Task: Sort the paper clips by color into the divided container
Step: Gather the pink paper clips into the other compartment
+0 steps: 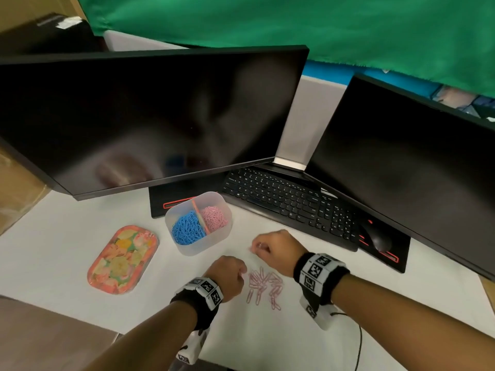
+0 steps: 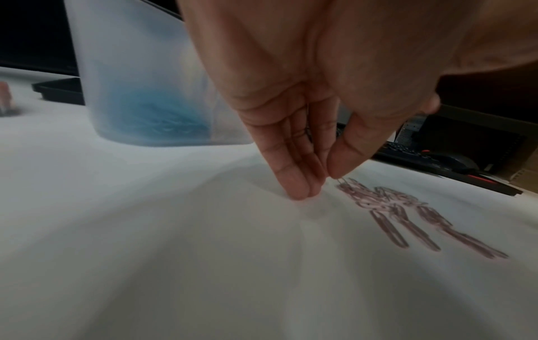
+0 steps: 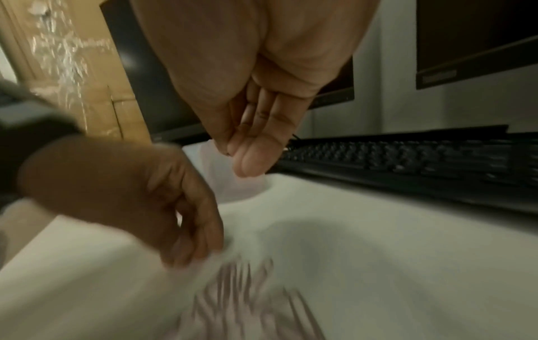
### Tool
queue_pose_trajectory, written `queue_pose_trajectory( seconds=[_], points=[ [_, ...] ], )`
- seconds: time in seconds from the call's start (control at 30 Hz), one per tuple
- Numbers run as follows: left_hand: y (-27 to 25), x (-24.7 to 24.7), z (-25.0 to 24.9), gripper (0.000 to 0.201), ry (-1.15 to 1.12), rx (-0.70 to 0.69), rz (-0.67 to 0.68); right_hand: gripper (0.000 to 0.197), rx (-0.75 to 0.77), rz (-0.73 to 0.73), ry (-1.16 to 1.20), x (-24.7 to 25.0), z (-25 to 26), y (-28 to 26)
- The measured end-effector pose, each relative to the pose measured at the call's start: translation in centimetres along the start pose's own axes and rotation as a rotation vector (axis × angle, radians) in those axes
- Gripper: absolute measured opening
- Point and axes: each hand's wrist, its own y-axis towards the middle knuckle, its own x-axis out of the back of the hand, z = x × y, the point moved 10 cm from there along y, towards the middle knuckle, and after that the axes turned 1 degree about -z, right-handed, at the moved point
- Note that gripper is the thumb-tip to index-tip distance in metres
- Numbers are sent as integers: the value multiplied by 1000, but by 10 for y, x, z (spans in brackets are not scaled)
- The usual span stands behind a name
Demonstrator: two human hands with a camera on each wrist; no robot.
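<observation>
On the white desk (image 1: 67, 236) the divided container (image 1: 199, 247) stands beyond both hands, blue clips in its left compartment, pink in its right. The loose pink paper clips (image 1: 265, 286) lie between the wrists, most with long axes running toward and away from the person. The left hand (image 1: 227, 274) is nearer, its grip pinching at the pile's near-left edge. The right hand (image 1: 276, 249), nearer the container, is curled; it seems to pinch a pink clip, though blur hides it.
</observation>
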Motion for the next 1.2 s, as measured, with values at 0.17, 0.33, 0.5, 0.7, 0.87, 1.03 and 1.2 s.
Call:
queue_pose_trajectory(
  seconds=[0.17,0.33,0.5,0.7,0.87,1.03,1.2],
  points=[
    [0,2,2,33,36,7,12,18,12,-85,58,33,50,53],
    [-2,0,4,36,45,11,69,17,10,-65,29,24,76,93],
    [-3,0,0,41,101,-34,94,31,1,-8,12,18,73,93],
    [6,14,-7,69,269,-88,9,39,-123,10,-107,6,-11,44],
    [11,-7,-16,77,364,-181,162,67,-205,258,-115,-51,-54,-22],
    [-7,-18,-40,69,248,-332,171,65,-68,281,10,-84,-47,-52],
    [-15,-19,-42,62,217,-334,196,63,-105,98,16,-70,-67,-67]
  ],
)
